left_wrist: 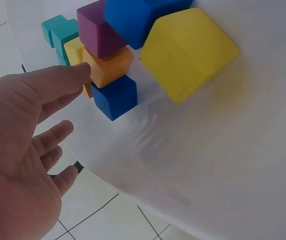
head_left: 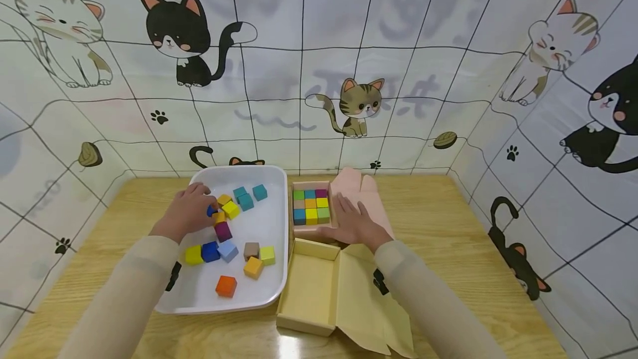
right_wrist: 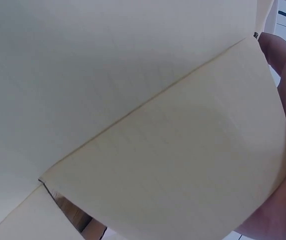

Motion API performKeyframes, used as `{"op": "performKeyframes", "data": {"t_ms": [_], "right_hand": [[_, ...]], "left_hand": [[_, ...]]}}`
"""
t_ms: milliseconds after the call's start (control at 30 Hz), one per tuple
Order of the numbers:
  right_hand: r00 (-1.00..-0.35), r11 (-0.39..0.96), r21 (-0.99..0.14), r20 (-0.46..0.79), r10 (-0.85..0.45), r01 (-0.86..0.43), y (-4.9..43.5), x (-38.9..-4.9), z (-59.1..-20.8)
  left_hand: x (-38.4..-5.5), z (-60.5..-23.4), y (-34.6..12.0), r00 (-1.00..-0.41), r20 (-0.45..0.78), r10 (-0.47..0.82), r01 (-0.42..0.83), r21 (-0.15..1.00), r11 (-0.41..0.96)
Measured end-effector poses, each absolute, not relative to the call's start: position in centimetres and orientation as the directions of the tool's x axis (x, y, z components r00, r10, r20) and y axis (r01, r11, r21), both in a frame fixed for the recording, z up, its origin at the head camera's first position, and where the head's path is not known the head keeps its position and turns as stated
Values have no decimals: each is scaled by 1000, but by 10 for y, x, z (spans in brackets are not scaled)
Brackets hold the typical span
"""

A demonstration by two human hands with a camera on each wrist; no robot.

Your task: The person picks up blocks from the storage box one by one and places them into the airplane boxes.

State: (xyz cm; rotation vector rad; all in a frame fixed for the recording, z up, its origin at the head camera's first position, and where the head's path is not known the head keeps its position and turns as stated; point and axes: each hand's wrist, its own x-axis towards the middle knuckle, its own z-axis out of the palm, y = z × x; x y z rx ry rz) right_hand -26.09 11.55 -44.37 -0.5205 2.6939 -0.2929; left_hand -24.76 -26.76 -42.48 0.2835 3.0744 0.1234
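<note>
At left, above a wooden table, we are seeing the left hand hanging over a white tray, its fingers loosely bent and gripping nothing visible; its thumb tip is lying just beside an orange cube. A yellow cube, a blue cube and a pale blue cube are forming a row nearer us. A purple cube is sitting beside the orange one, and a red-orange cube is lying toward the near end. Farther right, three teal cubes are clustering. At centre, a pink box is holding nine visible cubes in rows of three; an open yellow box is lying just in front. At right, we are noting the right hand resting open, fingers extended, along the pink box's right edge and pink flap.
</note>
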Motion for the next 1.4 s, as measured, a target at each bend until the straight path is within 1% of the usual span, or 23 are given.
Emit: {"op": "performKeyframes", "data": {"t_ms": [233,667,867,1033,1267,1400], "right_hand": [[-859,913,-265,-332,-389,-310,115,-259,-443],[-859,911,-267,-328,-393,-315,115,-261,-444],[-861,912,-272,-327,-389,-308,115,-260,-443],[-864,912,-276,-322,-386,-304,114,-260,-443],[-867,916,-261,-320,-381,-306,114,-261,-443],[-861,913,-265,-331,-387,-309,114,-262,-440]], "left_hand": [[-247,-432,-268,-979,-60,194,189,76,979],[-253,-445,-270,-978,-29,206,204,41,978],[-256,-446,-272,-974,-16,224,223,56,973],[-254,-435,-273,-971,18,239,239,60,969],[-251,-405,-269,-971,59,230,235,82,969],[-252,-390,-259,-969,80,234,240,87,967]]}}
